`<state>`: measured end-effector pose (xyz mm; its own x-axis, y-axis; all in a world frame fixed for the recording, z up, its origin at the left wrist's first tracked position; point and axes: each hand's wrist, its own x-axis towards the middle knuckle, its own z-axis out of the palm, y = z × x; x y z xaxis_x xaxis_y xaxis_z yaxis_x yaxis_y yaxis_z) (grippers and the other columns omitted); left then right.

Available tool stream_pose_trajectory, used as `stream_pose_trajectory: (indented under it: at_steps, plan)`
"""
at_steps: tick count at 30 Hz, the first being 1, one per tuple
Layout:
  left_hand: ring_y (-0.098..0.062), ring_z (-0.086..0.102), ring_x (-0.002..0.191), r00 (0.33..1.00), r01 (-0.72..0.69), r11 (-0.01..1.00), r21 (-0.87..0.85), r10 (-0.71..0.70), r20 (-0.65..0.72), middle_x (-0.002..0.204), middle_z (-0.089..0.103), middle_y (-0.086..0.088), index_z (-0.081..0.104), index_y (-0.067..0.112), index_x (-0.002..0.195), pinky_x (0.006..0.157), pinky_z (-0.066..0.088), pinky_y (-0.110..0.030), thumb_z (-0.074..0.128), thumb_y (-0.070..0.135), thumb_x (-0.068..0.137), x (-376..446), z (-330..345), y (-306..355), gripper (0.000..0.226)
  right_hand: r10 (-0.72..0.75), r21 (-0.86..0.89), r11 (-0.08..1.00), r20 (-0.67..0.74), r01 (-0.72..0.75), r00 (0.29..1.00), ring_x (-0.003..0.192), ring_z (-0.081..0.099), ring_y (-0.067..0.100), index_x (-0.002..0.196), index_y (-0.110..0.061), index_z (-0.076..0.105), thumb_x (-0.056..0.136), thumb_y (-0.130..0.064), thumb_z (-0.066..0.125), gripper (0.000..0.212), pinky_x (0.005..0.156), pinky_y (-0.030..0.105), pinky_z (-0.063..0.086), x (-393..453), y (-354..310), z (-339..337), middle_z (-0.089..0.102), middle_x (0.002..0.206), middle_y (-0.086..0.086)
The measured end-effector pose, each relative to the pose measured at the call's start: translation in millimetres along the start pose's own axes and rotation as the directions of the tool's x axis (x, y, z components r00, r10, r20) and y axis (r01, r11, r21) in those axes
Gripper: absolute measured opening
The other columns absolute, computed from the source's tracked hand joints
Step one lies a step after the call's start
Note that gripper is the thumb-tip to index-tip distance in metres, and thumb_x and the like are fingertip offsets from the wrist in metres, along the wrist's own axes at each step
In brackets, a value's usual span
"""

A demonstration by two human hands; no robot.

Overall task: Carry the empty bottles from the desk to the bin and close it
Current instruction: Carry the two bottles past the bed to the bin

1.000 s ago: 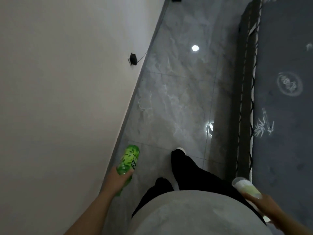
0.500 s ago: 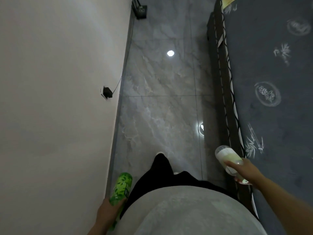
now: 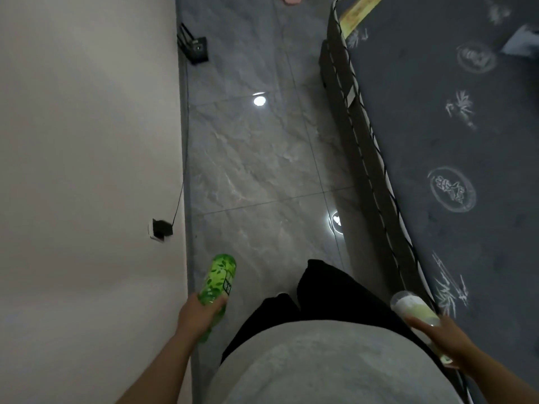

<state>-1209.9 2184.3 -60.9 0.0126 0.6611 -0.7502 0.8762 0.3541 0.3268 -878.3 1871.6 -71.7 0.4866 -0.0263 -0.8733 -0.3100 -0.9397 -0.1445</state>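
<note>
My left hand [image 3: 198, 314] grips a green bottle with a leaf-pattern label [image 3: 219, 279] around its lower half, base pointing forward and up. My right hand [image 3: 440, 335] holds a pale, whitish-yellow bottle [image 3: 414, 309] at the lower right, beside the bed's edge. Both bottles are carried at hip height over the grey tiled floor [image 3: 262, 170]. No bin or desk is in view.
A white wall [image 3: 87, 170] runs along the left, with a socket and black plug [image 3: 159, 228] whose cable leads to a black router [image 3: 198, 49] on the floor. A bed with a dark patterned cover [image 3: 452, 141] borders the right. Between them runs a narrow aisle.
I have walked forward along the aisle; the socket and router are nearer. My left hand swung forward with the green bottle, and my right hand dropped back lower with the pale bottle.
</note>
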Motion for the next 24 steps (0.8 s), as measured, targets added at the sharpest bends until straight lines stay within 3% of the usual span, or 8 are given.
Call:
stream_pose_trajectory:
  at_steps: [2,6,10,13,16,19,22,24]
  plan:
    - [-0.031,0.063,0.096,0.999,-0.047,0.999,0.010,0.047,-0.017,0.111,0.066,-0.020,0.060,0.005,0.112,0.076,0.047,-0.030,0.074,0.039,0.075,27.4,-9.5,44.2,0.053,0.046,0.005,0.999,-0.013,-0.046,0.999,0.096,0.054,0.036,0.127,0.008,0.049,0.078,-0.027,0.074,0.065,0.088,0.043,0.043,8.9,-15.9,-7.6,0.055,0.108,0.022]
    - [-0.033,0.061,0.105,0.997,-0.058,0.998,0.012,0.058,-0.041,0.116,0.063,-0.020,0.055,0.003,0.117,0.083,0.046,-0.033,0.074,0.040,0.074,71.9,-18.6,117.3,0.060,0.037,0.029,0.999,-0.045,-0.036,0.998,0.089,0.053,0.034,0.121,0.012,0.055,0.075,-0.025,0.077,0.063,0.078,0.036,0.039,35.8,-73.8,-30.7,0.056,0.100,0.020]
    - [-0.030,0.061,0.095,1.000,-0.016,1.000,-0.016,0.015,-0.018,0.113,0.063,-0.021,0.055,0.000,0.114,0.075,0.047,-0.030,0.074,0.041,0.074,96.9,-12.6,160.1,0.060,-0.028,0.086,0.996,-0.054,0.032,0.998,0.102,0.056,0.041,0.131,0.007,0.047,0.076,-0.031,0.076,0.073,0.082,0.043,0.046,60.2,-166.0,-62.3,0.056,0.121,0.029]
    - [-0.034,0.062,0.095,0.997,0.070,0.997,-0.015,-0.070,0.024,0.112,0.063,-0.023,0.055,-0.002,0.115,0.069,0.051,-0.031,0.073,0.042,0.075,108.2,-12.3,178.9,0.062,-0.126,0.074,0.988,-0.078,0.132,0.989,0.079,0.061,0.035,0.127,0.006,0.049,0.076,-0.034,0.074,0.069,0.061,0.039,0.051,74.3,-241.7,-86.8,0.059,0.111,0.026]
    - [-0.036,0.061,0.103,0.988,0.154,0.988,-0.032,-0.153,0.013,0.115,0.064,-0.024,0.057,-0.001,0.118,0.091,0.050,-0.039,0.071,0.044,0.076,116.3,-18.8,188.3,0.063,-0.171,0.059,0.983,-0.074,0.176,0.982,0.056,0.056,0.026,0.123,0.004,0.049,0.078,-0.033,0.073,0.063,0.045,0.030,0.043,83.5,-311.0,-98.4,0.059,0.097,0.022]
    - [-0.037,0.057,0.111,0.969,0.248,0.968,-0.046,-0.248,0.015,0.123,0.060,-0.026,0.055,-0.002,0.124,0.100,0.043,-0.039,0.068,0.042,0.079,139.6,-29.4,209.9,0.064,-0.188,0.071,0.979,-0.035,0.190,0.982,0.055,0.058,0.030,0.123,0.002,0.047,0.077,-0.035,0.073,0.065,0.046,0.032,0.046,95.4,-374.3,-104.6,0.062,0.101,0.029]
    - [-0.040,0.050,0.120,0.925,0.379,0.925,-0.014,-0.379,-0.024,0.130,0.053,-0.031,0.052,-0.012,0.122,0.105,0.037,-0.039,0.059,0.032,0.088,175.8,-47.3,247.9,0.056,-0.175,0.055,0.983,-0.020,0.175,0.984,0.059,0.058,0.029,0.128,-0.001,0.039,0.078,-0.036,0.072,0.069,0.045,0.031,0.046,109.4,-425.5,-104.7,0.058,0.105,0.026]
    - [-0.039,0.051,0.119,0.937,0.347,0.938,-0.020,-0.348,-0.023,0.130,0.053,-0.030,0.052,-0.011,0.123,0.103,0.038,-0.039,0.058,0.032,0.089,199.4,-62.8,275.9,0.055,-0.158,0.038,0.987,-0.017,0.159,0.987,0.063,0.057,0.031,0.130,0.001,0.038,0.078,-0.036,0.072,0.072,0.045,0.032,0.046,119.1,-453.8,-104.6,0.058,0.110,0.028]
